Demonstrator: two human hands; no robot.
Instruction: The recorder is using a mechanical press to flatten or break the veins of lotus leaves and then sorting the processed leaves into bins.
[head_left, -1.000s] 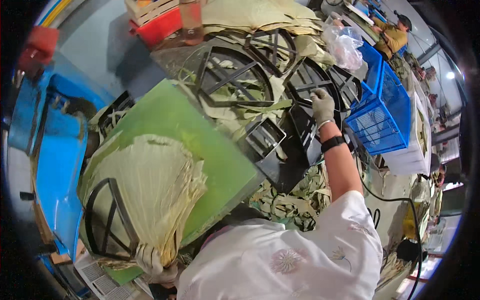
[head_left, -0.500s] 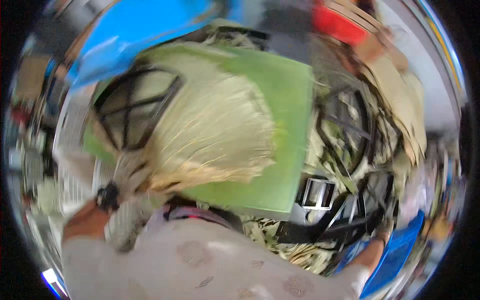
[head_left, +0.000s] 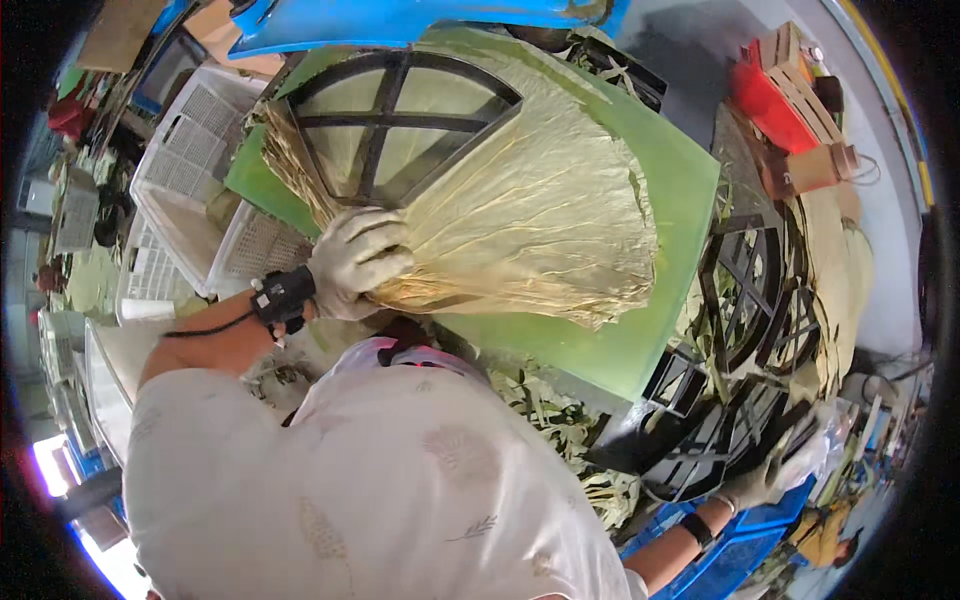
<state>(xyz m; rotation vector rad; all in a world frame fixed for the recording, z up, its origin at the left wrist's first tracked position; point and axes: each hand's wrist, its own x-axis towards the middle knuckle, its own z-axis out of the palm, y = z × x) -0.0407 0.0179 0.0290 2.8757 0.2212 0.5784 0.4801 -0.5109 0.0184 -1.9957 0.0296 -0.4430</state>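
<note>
On a green cutting board (head_left: pixel 680 240) lies a broad stack of dried, pale yellow-green leaves (head_left: pixel 560 215), fanned out to the right. A black fan-shaped frame (head_left: pixel 385 122) with crossed bars rests on its left part. My left hand (head_left: pixel 362 255), in a white glove, has its fingers curled round the narrow, gathered end of the leaves, at the frame's tip. Far off to the lower right, my gloved right hand (head_left: pixel 757 485) reaches beside several black frames (head_left: pixel 710 450) and above a blue crate (head_left: pixel 735 545). A dark, narrow thing shows at its fingers; its kind is unclear.
White plastic baskets (head_left: pixel 190 150) stand left of the board. A blue plastic surface (head_left: pixel 430 22) borders the far side. Leaf scraps (head_left: pixel 545 400) lie below the board's near edge. At the far right are a red bin (head_left: pixel 765 100) and large brown sheets (head_left: pixel 838 290).
The view has shifted and sharpened, so the board and leaves appear further right. My left hand stays at the leaves' narrow end, and my right hand remains out by the black frames.
</note>
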